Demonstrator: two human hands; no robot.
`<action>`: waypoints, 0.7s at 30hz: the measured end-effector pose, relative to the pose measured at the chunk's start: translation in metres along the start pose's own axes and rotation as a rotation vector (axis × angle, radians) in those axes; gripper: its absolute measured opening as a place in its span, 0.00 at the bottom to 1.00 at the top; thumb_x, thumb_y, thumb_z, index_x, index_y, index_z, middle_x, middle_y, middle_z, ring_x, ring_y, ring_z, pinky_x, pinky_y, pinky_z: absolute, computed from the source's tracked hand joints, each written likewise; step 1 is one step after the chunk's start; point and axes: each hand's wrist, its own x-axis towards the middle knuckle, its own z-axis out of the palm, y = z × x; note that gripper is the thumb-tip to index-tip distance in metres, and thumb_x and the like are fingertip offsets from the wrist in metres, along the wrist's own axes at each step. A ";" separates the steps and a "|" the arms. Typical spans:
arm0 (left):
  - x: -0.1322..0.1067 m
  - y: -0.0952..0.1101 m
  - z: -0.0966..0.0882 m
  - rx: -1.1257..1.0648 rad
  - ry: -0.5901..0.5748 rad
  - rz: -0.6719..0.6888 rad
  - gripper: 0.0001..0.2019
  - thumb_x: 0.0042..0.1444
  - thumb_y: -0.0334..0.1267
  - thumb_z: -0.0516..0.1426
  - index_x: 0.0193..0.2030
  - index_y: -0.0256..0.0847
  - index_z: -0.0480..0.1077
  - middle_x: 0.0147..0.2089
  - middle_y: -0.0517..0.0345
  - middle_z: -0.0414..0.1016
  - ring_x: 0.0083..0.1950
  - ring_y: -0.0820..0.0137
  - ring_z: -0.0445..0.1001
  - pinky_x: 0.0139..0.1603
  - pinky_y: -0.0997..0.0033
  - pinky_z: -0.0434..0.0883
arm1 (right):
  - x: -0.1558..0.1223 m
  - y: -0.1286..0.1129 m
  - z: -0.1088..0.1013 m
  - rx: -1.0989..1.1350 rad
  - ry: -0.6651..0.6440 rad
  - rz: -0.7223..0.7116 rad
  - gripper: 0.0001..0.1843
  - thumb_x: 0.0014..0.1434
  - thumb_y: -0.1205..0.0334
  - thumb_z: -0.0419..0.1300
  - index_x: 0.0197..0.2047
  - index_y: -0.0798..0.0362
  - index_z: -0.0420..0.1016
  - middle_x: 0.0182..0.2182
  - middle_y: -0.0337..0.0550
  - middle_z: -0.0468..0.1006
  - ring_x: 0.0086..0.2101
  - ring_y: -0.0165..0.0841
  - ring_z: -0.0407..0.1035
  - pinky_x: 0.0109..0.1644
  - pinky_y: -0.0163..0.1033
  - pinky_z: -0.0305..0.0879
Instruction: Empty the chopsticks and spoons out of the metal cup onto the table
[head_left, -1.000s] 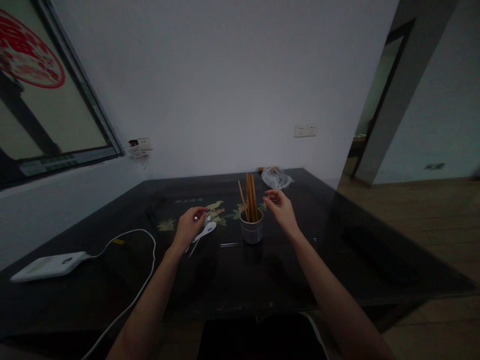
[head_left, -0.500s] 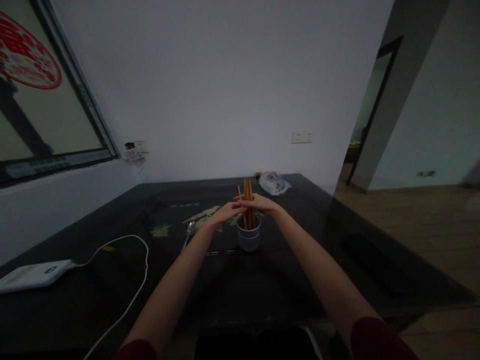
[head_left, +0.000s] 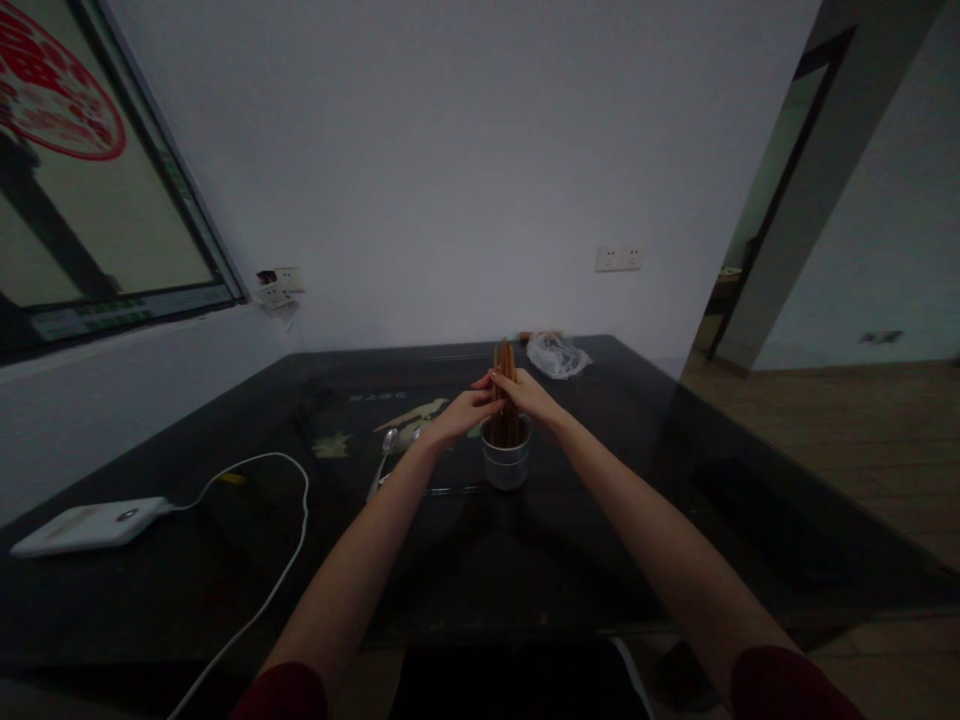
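Observation:
A small grey cup (head_left: 507, 462) stands on the dark table (head_left: 570, 540) and holds a bundle of wooden chopsticks (head_left: 505, 362). My left hand (head_left: 463, 412) and my right hand (head_left: 527, 393) both close around the chopsticks above the cup, gathering them upright. A metal spoon (head_left: 384, 448) lies on the table left of the cup, with a white spoon partly hidden behind my left wrist.
A white device (head_left: 88, 525) with a white cable (head_left: 289, 545) lies at the table's left. A crumpled clear plastic bag (head_left: 555, 355) sits at the far edge by the wall. A doorway opens at the right, above wooden floor.
My left hand left the spoons and moved right to the cup. My right hand came in from the right. Both now clasp the chopsticks, which stand bunched together.

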 end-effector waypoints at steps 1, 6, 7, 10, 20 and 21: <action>0.000 0.006 0.000 0.002 0.007 0.021 0.19 0.50 0.48 0.60 0.39 0.32 0.76 0.42 0.48 0.78 0.47 0.61 0.73 0.51 0.62 0.67 | 0.000 -0.008 0.000 0.005 -0.005 -0.023 0.20 0.58 0.48 0.55 0.31 0.56 0.78 0.33 0.46 0.80 0.34 0.34 0.73 0.43 0.40 0.69; -0.005 0.052 -0.002 0.005 0.055 0.223 0.19 0.53 0.46 0.59 0.44 0.31 0.71 0.44 0.47 0.77 0.46 0.63 0.73 0.50 0.62 0.69 | 0.000 -0.071 0.003 0.031 0.014 -0.175 0.19 0.58 0.46 0.56 0.32 0.53 0.77 0.34 0.45 0.80 0.39 0.35 0.73 0.47 0.43 0.69; -0.009 0.063 -0.003 0.019 0.071 0.264 0.19 0.53 0.46 0.59 0.44 0.31 0.71 0.44 0.47 0.76 0.46 0.63 0.73 0.49 0.63 0.69 | -0.002 -0.086 0.005 0.031 0.004 -0.205 0.19 0.58 0.45 0.56 0.33 0.54 0.76 0.34 0.46 0.79 0.40 0.35 0.73 0.47 0.43 0.69; -0.030 0.093 -0.006 0.014 0.104 0.349 0.19 0.54 0.47 0.59 0.45 0.33 0.69 0.41 0.49 0.77 0.42 0.66 0.75 0.45 0.66 0.71 | -0.007 -0.126 0.015 0.026 -0.051 -0.276 0.21 0.58 0.44 0.55 0.35 0.54 0.75 0.36 0.44 0.78 0.42 0.34 0.71 0.48 0.42 0.68; -0.099 0.077 -0.059 -0.075 0.178 0.108 0.18 0.53 0.52 0.58 0.32 0.37 0.64 0.24 0.63 0.68 0.22 0.76 0.69 0.24 0.77 0.67 | 0.023 -0.111 0.098 0.166 -0.165 -0.194 0.22 0.57 0.43 0.56 0.37 0.56 0.74 0.32 0.45 0.76 0.36 0.33 0.71 0.42 0.39 0.69; -0.102 0.069 -0.066 -0.110 0.196 0.087 0.18 0.53 0.52 0.58 0.32 0.37 0.63 0.24 0.64 0.67 0.20 0.78 0.67 0.22 0.78 0.65 | 0.027 -0.098 0.107 0.176 -0.149 -0.162 0.22 0.56 0.43 0.57 0.37 0.55 0.73 0.31 0.45 0.76 0.34 0.33 0.71 0.40 0.39 0.70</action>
